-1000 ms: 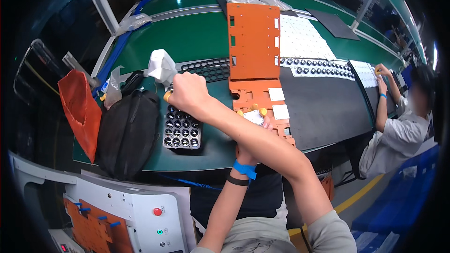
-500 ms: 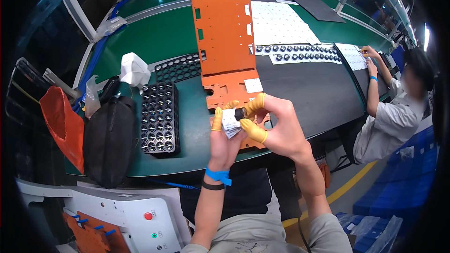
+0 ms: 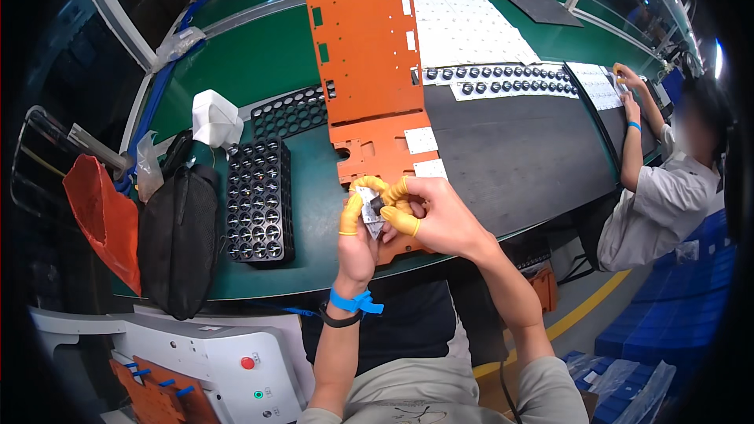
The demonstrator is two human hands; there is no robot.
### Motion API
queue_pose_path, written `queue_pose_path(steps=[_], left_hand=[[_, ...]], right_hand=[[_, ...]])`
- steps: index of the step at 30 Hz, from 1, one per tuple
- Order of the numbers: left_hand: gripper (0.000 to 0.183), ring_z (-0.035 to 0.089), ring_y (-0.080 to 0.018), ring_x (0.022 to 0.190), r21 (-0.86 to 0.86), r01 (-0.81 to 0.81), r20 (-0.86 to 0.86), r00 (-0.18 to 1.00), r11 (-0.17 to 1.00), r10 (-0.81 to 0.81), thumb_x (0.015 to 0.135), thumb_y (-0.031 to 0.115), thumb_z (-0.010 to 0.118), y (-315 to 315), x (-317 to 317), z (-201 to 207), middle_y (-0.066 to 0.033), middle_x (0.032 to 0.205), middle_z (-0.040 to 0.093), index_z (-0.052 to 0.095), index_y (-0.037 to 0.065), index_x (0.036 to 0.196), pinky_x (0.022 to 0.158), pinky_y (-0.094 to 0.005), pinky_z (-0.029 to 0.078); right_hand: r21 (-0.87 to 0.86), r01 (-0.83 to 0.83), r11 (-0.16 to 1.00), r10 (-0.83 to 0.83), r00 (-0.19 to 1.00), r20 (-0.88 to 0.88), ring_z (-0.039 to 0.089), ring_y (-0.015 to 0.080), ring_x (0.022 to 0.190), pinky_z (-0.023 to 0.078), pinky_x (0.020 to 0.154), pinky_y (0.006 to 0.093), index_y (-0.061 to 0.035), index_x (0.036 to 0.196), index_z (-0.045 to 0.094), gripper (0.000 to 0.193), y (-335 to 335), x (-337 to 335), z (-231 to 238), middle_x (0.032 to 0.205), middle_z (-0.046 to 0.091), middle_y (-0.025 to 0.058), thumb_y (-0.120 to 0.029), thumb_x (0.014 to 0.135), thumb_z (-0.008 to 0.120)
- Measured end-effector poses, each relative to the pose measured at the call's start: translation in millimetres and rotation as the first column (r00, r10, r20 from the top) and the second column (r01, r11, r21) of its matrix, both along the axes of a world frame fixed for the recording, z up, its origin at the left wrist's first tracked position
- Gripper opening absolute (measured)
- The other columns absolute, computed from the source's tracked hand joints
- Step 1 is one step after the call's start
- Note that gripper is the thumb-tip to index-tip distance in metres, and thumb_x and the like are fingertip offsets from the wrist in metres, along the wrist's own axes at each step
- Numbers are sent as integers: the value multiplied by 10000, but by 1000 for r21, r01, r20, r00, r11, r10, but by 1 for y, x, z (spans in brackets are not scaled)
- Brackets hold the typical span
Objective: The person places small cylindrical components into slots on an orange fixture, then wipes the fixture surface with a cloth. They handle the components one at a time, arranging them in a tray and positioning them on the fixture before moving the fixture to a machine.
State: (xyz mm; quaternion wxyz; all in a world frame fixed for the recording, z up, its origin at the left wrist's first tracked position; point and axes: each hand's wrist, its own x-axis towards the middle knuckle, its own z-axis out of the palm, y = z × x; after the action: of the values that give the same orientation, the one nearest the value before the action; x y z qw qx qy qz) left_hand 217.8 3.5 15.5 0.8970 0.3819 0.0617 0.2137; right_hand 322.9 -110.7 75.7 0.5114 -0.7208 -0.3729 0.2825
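My left hand (image 3: 357, 250), with yellow finger cots, is closed around a few small white plates (image 3: 370, 224) in front of my body. Against their upper face sits a small black round part (image 3: 376, 205), pinched by the thumb and fingers of my right hand (image 3: 444, 218), which wears yellow cots too. The fingers partly hide both pieces. Just beyond my hands stands an orange hinged fixture (image 3: 365, 55), its lid raised upright. Two white square plates, one farther back (image 3: 421, 140) and one nearer (image 3: 430, 169), lie on its base.
Left of the fixture stand a black tray (image 3: 289, 224) of round lens-like parts and a black perforated sheet (image 3: 290, 114). White sheets (image 3: 471, 27) and rows of black round parts (image 3: 491, 88) lie to the right. A black bag (image 3: 179, 243) hangs left; a co-worker (image 3: 667, 188) works at right.
Both hands have moved slightly left and nearer to me, closer together. The plates have tilted, and my right fingers now press the black part over them.
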Motion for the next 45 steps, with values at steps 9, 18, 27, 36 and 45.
queue_pose_path(steps=[9, 18, 27, 36, 45], left_hand=[[457, 462, -66, 708, 72, -49, -78, 995, 996, 55, 1080, 380, 265, -3, -1, 11, -5, 935, 595, 509, 63, 1302, 619, -220, 368], [475, 557, -105, 956, 95, -14, 29, 1000, 995, 12, 1059, 275, 284, -1, -7, -10, -45, 1202, 593, 453, 6, 1413, 768, -241, 438], [526, 513, -135, 1119, 336, -54, -81, 993, 940, 85, 1033, 349, 310, -11, -2, 7, -42, 1302, 512, 403, 28, 1439, 949, -276, 421], [544, 394, -468, 1278, 905, -261, 162, 942, 337, 293, 937, 235, 410, -16, -1, 3, -281, 1411, 422, 373, -77, 1380, 1109, -493, 318], [544, 438, -465, 1196, 893, -231, 87, 930, 386, 356, 919, 129, 554, -21, 4, 7, -291, 1331, 407, 376, -66, 1394, 1056, -480, 367]], right_hand=[[145, -42, 989, -39, 857, 513, 508, 185, 598, 426, 546, 317, -24, 989, 647, 207, 4, -5, -11, 726, 512, 63, -135, 841, 740], [-3, 27, 1000, -18, 742, 671, 618, 340, 747, 507, 629, 433, -10, 880, 592, 225, 3, -16, 8, 840, 594, 142, -196, 863, 717], [-69, 28, 997, 25, 744, 668, 619, 367, 742, 502, 619, 453, 13, 870, 604, 178, -4, -13, 10, 845, 601, 179, -153, 869, 669], [-200, 157, 967, -50, 889, 456, 617, 325, 556, 452, 532, 390, 70, 922, 711, 267, -2, -14, 23, 651, 621, 211, -195, 889, 694], [-54, 168, 984, -150, 956, 253, 651, 302, 567, 486, 552, 394, 78, 889, 707, 324, -5, -13, 14, 648, 644, 199, -238, 921, 646]])
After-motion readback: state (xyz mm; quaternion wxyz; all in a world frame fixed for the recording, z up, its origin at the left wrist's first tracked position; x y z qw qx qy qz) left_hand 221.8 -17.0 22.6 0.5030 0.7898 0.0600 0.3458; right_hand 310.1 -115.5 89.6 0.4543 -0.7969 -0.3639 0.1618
